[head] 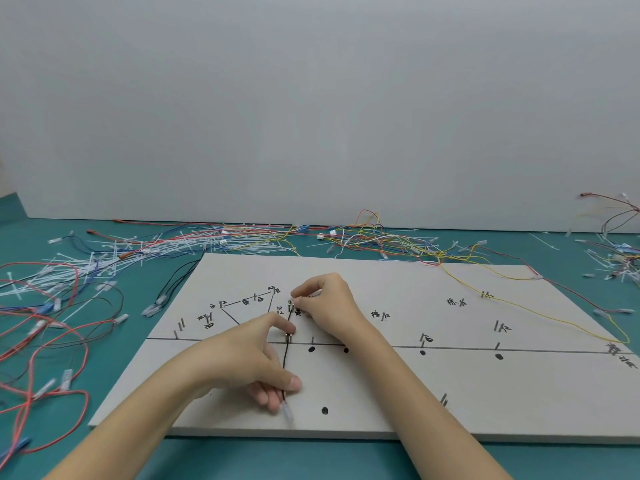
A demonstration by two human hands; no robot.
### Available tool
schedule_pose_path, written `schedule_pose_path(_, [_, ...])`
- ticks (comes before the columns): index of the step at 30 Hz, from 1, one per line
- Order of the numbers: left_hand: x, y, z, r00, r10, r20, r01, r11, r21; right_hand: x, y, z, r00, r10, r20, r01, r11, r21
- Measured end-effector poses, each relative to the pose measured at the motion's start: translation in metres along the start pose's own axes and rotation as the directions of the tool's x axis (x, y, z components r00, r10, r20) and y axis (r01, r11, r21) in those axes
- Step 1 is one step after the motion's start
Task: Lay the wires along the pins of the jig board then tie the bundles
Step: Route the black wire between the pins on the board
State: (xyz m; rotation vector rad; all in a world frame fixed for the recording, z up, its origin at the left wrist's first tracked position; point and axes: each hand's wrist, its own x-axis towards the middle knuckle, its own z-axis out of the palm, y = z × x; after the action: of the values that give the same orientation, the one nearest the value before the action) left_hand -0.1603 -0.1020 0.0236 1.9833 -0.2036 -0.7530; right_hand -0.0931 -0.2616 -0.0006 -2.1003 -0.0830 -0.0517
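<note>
A white jig board [485,393] lies on the teal table, marked with black lines, dots and handwritten labels, and studded with short metal pins [497,325]. A thin black wire [285,358] runs down the board's middle from a pin pair to a clear connector [288,414] near the front edge. My left hand [252,358] pinches this wire at a pin on the horizontal line, lower fingers curled round it near the connector. My right hand [325,303] pinches the wire's upper end at a pin just above. A yellow wire [540,311] lies across the board's right part.
Heaps of red, blue, yellow and black wires [52,306] and white cable ties [166,251] cover the table left of and behind the board. Another tangle [616,258] sits far right. A grey wall stands behind the table.
</note>
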Motion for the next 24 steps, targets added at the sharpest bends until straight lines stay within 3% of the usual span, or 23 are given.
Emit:
schedule_pose_path(8, [-0.003,0.0,-0.003,1.0,-0.007,0.015,0.006,0.999,0.05,0.0,0.001,0.001,1.0,-0.005,-0.008,0.005,1.0,-0.008])
schedule_pose_path(15, [-0.007,-0.001,-0.018,0.996,-0.031,0.085,0.014,0.982,0.191,-0.002,0.002,-0.017,0.997,0.082,-0.004,-0.081,0.987,0.138])
schedule_pose_path(18, [-0.007,0.001,-0.019,0.999,-0.035,0.017,0.029,0.967,0.254,-0.003,-0.001,-0.027,0.996,0.091,-0.015,-0.087,0.981,0.171])
schedule_pose_path(21, [-0.002,-0.001,-0.02,0.99,0.063,-0.128,-0.024,0.959,0.283,-0.004,-0.007,-0.039,0.993,0.119,-0.018,-0.112,0.969,0.222])
schedule_pose_path(24, [0.006,-0.007,-0.019,0.947,0.199,-0.253,-0.108,0.937,0.333,-0.006,-0.006,-0.045,0.994,0.084,-0.066,-0.088,0.995,-0.051])
